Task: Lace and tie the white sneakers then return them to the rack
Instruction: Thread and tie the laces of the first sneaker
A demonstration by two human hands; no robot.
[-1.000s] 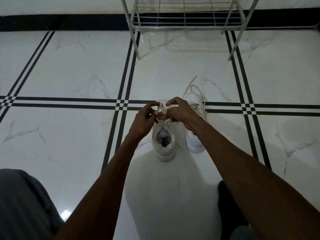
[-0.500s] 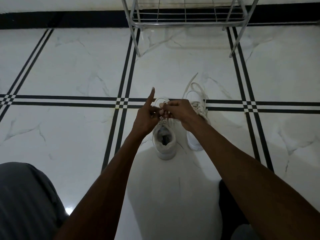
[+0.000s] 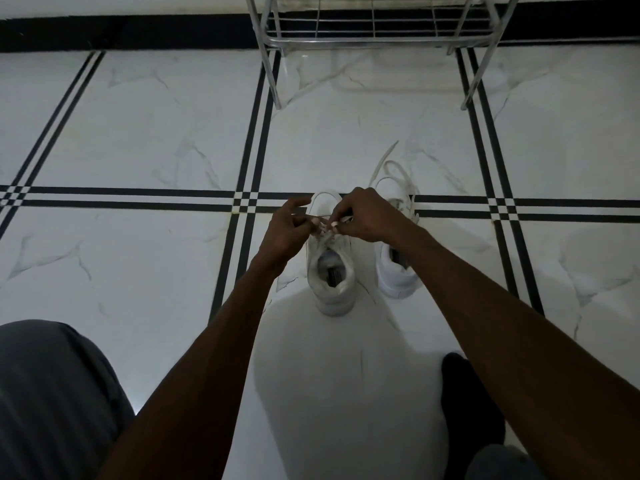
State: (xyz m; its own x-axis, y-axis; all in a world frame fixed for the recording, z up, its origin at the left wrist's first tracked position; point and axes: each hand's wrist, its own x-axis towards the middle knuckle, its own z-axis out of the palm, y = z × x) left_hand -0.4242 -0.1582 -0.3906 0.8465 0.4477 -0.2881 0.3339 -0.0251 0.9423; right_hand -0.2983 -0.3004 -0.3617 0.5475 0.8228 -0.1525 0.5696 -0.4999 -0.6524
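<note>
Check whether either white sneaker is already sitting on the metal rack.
No, both sneakers stand on the tiled floor, short of the rack.

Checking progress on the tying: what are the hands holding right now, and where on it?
Both hands, left hand and right hand, pinch the lace of the left sneaker just above its tongue, with a loop arching beyond the fingers.

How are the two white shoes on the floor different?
Both hands work the laces of the left sneaker; nobody touches the right sneaker. The left sneaker sits nearer the person; the right sneaker reaches farther toward the rack, its laces lying loose. Both are white, heels toward the person.
</note>
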